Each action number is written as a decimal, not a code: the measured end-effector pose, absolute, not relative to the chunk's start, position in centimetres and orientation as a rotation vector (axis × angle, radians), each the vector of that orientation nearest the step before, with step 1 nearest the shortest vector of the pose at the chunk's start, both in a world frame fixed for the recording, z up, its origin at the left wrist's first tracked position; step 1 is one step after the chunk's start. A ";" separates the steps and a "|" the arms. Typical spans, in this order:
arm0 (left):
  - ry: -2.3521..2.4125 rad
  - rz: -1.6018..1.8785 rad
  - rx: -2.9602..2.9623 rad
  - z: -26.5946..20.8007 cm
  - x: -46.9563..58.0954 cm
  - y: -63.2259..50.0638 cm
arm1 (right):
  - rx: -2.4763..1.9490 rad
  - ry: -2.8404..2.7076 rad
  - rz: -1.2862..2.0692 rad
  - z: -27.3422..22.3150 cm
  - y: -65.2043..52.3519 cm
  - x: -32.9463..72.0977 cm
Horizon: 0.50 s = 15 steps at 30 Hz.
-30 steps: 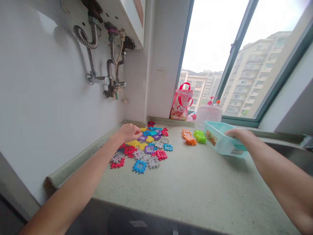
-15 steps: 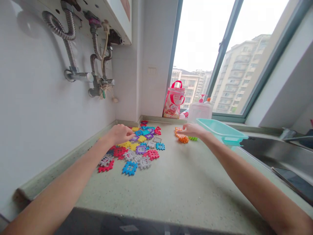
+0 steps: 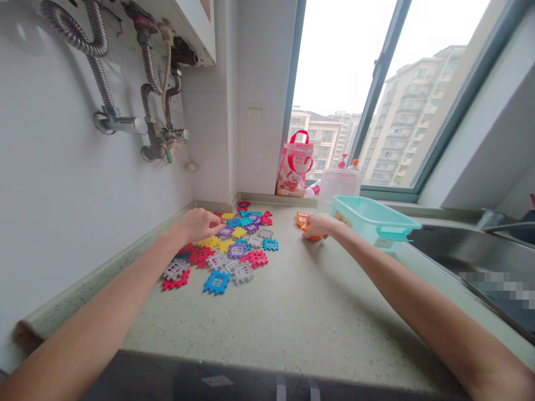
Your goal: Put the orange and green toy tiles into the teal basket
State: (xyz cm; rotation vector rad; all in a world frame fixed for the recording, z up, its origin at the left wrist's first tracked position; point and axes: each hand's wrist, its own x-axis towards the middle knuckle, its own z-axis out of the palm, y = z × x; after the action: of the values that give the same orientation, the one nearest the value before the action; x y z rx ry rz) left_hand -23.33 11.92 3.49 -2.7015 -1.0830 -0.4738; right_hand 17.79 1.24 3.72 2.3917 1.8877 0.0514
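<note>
Toothed plastic building tiles in blue, grey, yellow, red and purple lie in a loose pile, among them a blue window tile in front and a purple window tile. Over the pile's left side is my left hand, its fingers curled closed; whatever they hold, if anything, is hidden. To the right, a small stack of orange building tiles sits on the counter. My right hand has its fingers closed down around the orange tiles at the near end, partly covering them.
A mint-green plastic basin stands beyond my right forearm, beside the steel sink. Near the window are a red-handled bag and a clear container. Metal hoses and valves project from the left wall.
My right hand has come down onto the orange tiles, its fingers closing around them. My left hand stays over the pile, little changed. The view has shifted slightly.
</note>
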 end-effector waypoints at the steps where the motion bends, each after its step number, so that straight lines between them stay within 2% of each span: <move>1: -1.088 -0.463 -2.703 3.5 -23.3 11.9 | 2.384 1.889 0.014 3.9 1.2 17.7; 6: -1.082 -0.432 -2.708 3.5 -23.2 11.9 | 2.393 1.906 -0.218 5.0 0.8 17.6; 10: -1.103 -0.425 -2.721 3.4 -23.3 12.2 | 2.472 1.977 -0.370 8.5 -0.6 20.0; 13: -1.107 -0.399 -2.728 3.3 -23.4 12.5 | 2.687 2.153 -0.385 12.3 -3.0 24.7; 15: -1.104 -0.381 -2.739 3.3 -23.4 12.6 | 2.843 2.199 -0.233 14.1 -4.7 28.7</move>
State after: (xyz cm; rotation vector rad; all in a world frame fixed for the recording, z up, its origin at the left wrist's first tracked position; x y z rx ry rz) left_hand -23.37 12.59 3.32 -2.7385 -1.1037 -0.3806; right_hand 28.66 -4.70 14.08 2.8427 2.1995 -0.2326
